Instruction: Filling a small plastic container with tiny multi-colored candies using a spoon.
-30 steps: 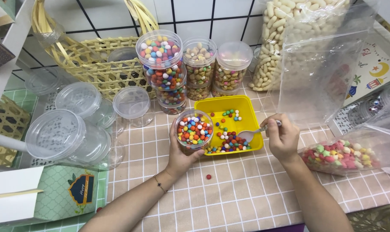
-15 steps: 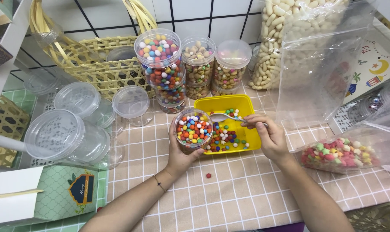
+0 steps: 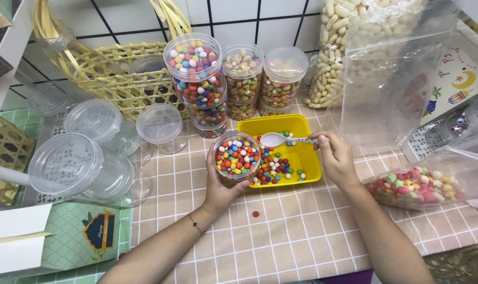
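Filling step: left hand (image 3: 220, 192) grips the candy jar (image 3: 237, 164), touching the yellow tray (image 3: 307, 158) at its 9 o'clock edge. Right hand (image 3: 336, 158) pinches the white spoon (image 3: 281, 139), bowl empty over the tray. Likely next: scoop loose candies (image 3: 273, 168).
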